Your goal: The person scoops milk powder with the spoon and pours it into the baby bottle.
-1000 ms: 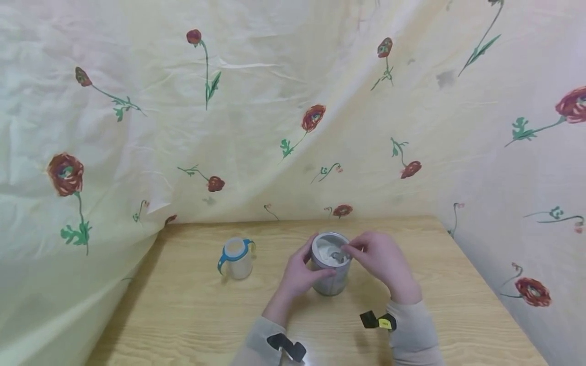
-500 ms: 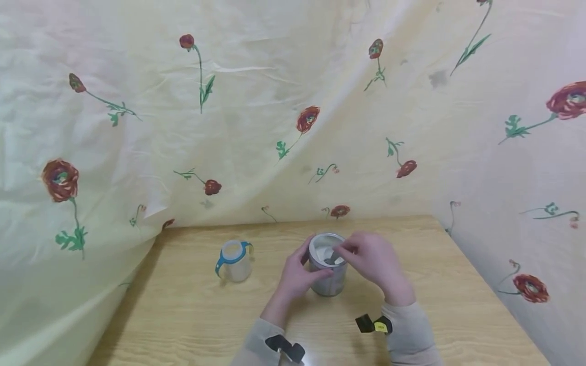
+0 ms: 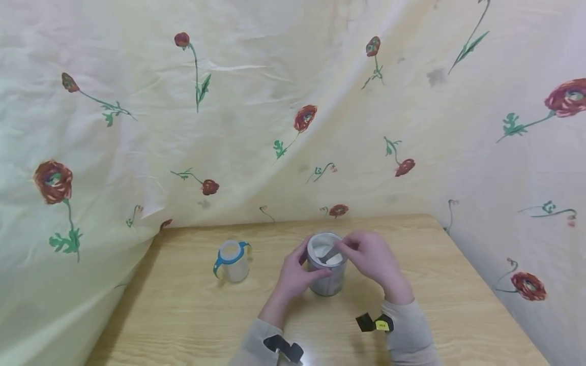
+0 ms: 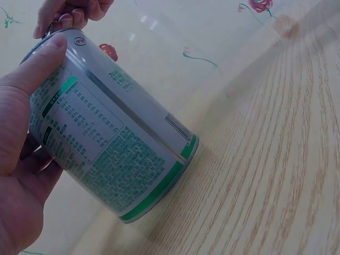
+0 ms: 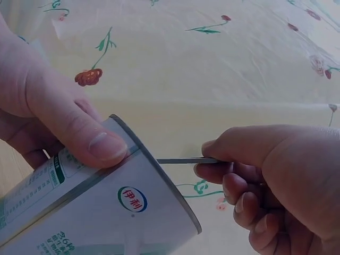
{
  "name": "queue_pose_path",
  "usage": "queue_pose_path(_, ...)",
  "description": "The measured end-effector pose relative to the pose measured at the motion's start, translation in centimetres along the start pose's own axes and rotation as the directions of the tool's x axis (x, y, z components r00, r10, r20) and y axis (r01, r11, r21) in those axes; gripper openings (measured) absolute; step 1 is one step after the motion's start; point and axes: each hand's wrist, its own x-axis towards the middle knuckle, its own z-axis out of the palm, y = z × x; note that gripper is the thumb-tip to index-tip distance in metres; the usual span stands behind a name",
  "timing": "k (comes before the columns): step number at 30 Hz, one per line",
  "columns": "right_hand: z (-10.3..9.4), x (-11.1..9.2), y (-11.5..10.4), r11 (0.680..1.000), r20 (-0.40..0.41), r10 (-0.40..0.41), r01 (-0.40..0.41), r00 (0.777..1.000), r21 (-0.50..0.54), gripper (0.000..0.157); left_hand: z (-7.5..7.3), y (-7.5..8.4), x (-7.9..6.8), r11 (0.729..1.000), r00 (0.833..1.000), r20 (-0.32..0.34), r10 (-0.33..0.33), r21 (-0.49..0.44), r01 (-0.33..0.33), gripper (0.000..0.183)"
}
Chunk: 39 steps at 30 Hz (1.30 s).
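A white and green milk powder tin (image 3: 327, 282) with a metal rim stands on the table, its top uncovered and pale powder showing inside. My left hand (image 3: 294, 275) grips the tin's side near the top, thumb across the printed label, as the left wrist view of the tin (image 4: 117, 143) shows. Over the rim, my right hand (image 3: 373, 260) pinches the flat handle of a grey scoop (image 3: 328, 255) between thumb and forefinger. That handle (image 5: 183, 160) slants down into the mouth; in the right wrist view its lower end is hidden behind the tin wall.
A clear cup with a blue ring and two handles (image 3: 235, 268) stands to the left of the tin. The wooden table (image 3: 206, 315) ends at the back against a flowered cloth (image 3: 256, 127), which also hangs along both sides.
The right hand has shifted slightly and the grey scoop's handle now shows more at the mouth of the tin. The left hand keeps its grip. The head view has shifted a little.
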Motion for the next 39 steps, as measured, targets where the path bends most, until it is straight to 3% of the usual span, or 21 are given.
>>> queue_pose_path(6,-0.4,0.1,0.9,0.992,0.031,0.119,-0.120,0.992,0.049,0.019,0.2,0.0,0.1,1.000,1.000,-0.005,-0.003,-0.001,0.003,0.099)
queue_pose_path(14,-1.7,-0.6,2.9,0.956,0.057,0.286,-0.289,0.956,0.056,0.032,0.4,-0.2,0.1,1.000,1.000,-0.005,0.016,-0.009,-0.016,0.099)
queue_pose_path(27,-2.5,-1.1,3.8,0.931,0.219,0.275,-0.316,0.936,0.180,0.031,0.1,-0.1,-0.2,1.000,1.000,-0.013,0.012,-0.029,-0.013,0.100)
queue_pose_path(39,-2.2,-1.1,5.3,0.889,0.209,0.312,-0.363,0.927,0.279,0.034,0.1,-0.8,-0.1,1.000,1.000,-0.008,0.023,-0.010,-0.023,0.107)
